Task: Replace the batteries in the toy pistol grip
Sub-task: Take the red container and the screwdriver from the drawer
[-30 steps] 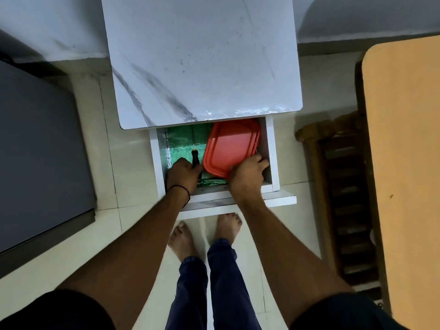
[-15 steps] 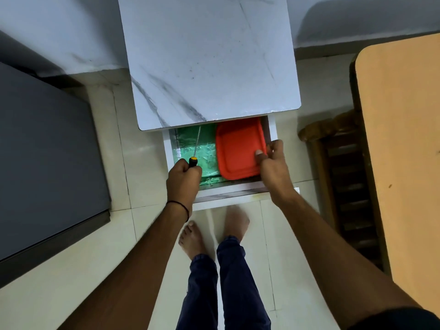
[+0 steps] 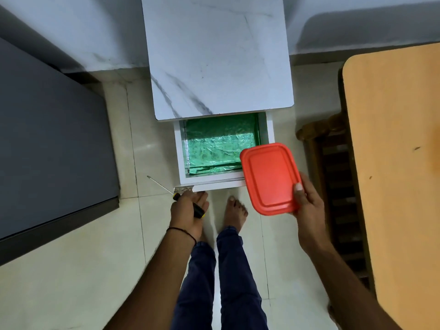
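Note:
My left hand [image 3: 188, 211] grips a screwdriver [image 3: 166, 190] with a black and yellow handle, its thin shaft pointing up and left over the floor. My right hand [image 3: 307, 203] holds a box with a red lid [image 3: 269, 177] by its lower right corner, thumb on top, lifted clear of the open drawer [image 3: 181, 163]. The drawer is lined with shiny green foil [image 3: 214, 151] and shows nothing else inside. No toy pistol or batteries are in view.
The drawer belongs to a small white marble-look table [image 3: 214, 55] against the wall. A dark grey cabinet [image 3: 47, 139] stands at the left, an orange tabletop [image 3: 392, 163] and a wooden chair [image 3: 333, 175] at the right. My bare feet stand on pale floor tiles.
Both hands have come out of the drawer. The red-lidded box was lifted out to the right and the screwdriver was drawn out to the lower left.

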